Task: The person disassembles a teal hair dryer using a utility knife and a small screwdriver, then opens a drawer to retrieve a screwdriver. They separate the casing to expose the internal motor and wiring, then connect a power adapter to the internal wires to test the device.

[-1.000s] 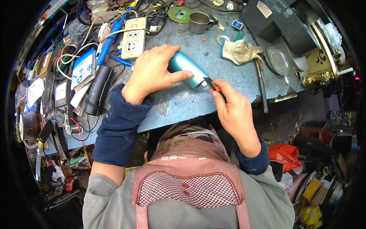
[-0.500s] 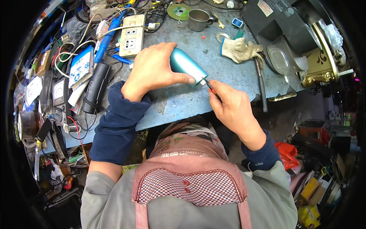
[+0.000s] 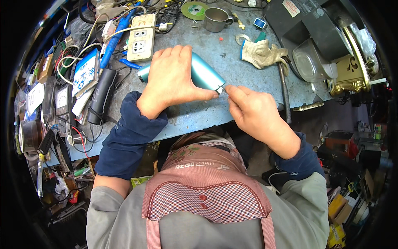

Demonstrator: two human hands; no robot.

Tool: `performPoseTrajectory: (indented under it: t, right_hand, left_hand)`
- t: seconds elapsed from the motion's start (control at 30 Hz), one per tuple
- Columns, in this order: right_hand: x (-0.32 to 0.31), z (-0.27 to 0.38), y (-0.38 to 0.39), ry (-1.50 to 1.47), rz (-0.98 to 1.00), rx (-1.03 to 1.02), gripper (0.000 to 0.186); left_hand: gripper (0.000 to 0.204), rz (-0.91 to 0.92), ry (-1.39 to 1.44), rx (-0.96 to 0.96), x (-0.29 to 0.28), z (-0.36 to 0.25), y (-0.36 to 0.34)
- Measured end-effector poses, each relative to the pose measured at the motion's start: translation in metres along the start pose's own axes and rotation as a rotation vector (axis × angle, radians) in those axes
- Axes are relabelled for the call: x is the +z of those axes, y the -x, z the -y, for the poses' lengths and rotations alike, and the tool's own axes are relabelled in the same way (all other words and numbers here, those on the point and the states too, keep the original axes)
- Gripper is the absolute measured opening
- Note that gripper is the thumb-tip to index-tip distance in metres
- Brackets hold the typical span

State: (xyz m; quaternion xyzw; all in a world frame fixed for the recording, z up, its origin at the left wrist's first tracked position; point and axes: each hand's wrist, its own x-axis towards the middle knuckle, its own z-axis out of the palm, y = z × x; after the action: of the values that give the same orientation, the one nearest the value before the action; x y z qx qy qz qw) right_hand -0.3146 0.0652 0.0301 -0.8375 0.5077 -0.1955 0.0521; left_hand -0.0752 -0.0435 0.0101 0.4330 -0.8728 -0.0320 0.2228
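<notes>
My left hand is wrapped over a shiny teal hair dryer, pressing it against the blue bench top. Two tube-like parts of it stick out on either side of that hand, at an angle to each other; the bend is covered. At the dryer's right end, by my left thumb, a small silvery piece shows. My right hand is closed, with thumb and fingertips pinched right at this end. Whatever lies inside the right fingers is hidden.
A white power strip, a blue tool and tangled cords lie at the left. Farther back stand a metal cup and a green disc. A work glove, a hammer and a clear plastic container are at the right.
The dryer has turned slightly, and its left part now shows beside my left hand. My right fingers have closed in on its right end; the thin black tool they held no longer shows.
</notes>
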Motion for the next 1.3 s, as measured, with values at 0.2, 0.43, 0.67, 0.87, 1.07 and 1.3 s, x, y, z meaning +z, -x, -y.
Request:
performPoseTrajectory:
  t: [0.2,0.43,0.67,0.87,1.07,1.3]
  right_hand:
    - [-0.008,0.0,-0.004,0.295,0.057,-0.145,0.03]
    - [-0.005,-0.007,-0.005,0.041,0.046,-0.024,0.023]
    - [-0.013,0.002,-0.009,-0.189,0.146,0.218,0.018]
    - [-0.022,0.008,-0.013,0.273,0.252,-0.023,0.034]
    - [-0.027,0.005,-0.015,0.607,0.175,-0.294,0.035]
    - [-0.015,-0.008,-0.007,0.524,0.085,-0.254,0.043]
  left_hand:
    - [0.117,0.011,-0.019,-0.023,-0.001,-0.002,0.001]
    - [0.117,-0.006,-0.033,-0.042,0.003,-0.003,0.001]
    - [0.117,0.0,-0.031,-0.057,0.002,-0.006,0.001]
    - [0.111,-0.026,-0.031,-0.026,0.003,-0.005,0.001]
    - [0.104,-0.078,-0.048,-0.008,0.007,-0.003,0.002]
    - [0.107,-0.069,-0.078,-0.014,0.009,-0.004,0.001]
